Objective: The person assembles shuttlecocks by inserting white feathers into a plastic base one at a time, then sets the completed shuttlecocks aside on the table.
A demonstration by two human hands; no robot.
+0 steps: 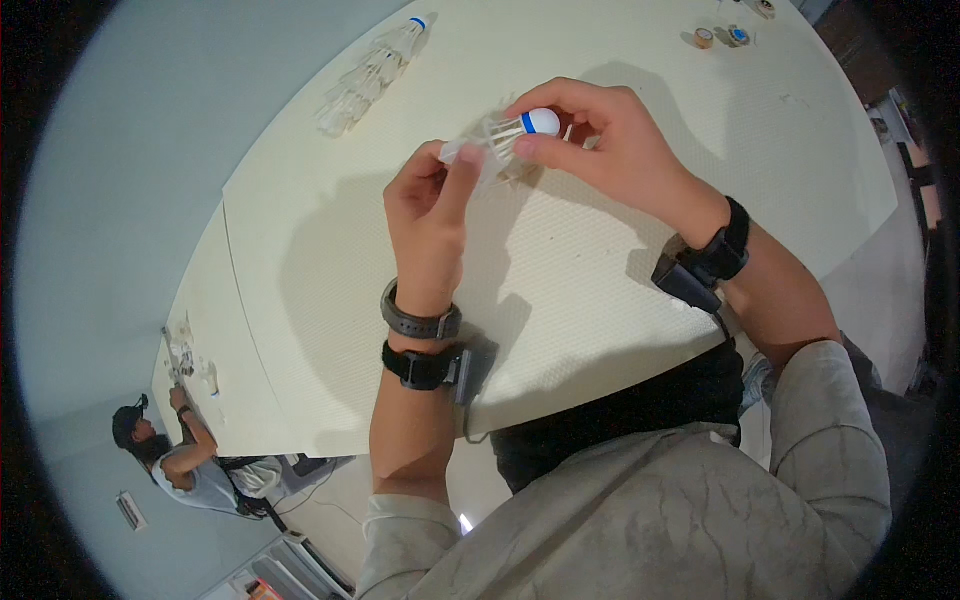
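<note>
Over the table, both hands hold one badminton shuttlecock (508, 131) with a white rounded cork and a blue band. My right hand (590, 125) grips it near the band, thumb on the near side and fingers on the far side. Its cork points to the right. My left hand (432, 195) pinches the white feather end between thumb and fingers; the feathers there are partly hidden and a little blurred. Farther off to the left lies a stacked row of white shuttlecocks (370, 78), with one blue-banded cork at its far end.
The pale textured table (580, 290) curves around me against a grey wall. Small tape rolls (704, 38) sit at the far right. At the far left another person (185, 440) in a dark cap works at the table beside more white pieces (182, 355).
</note>
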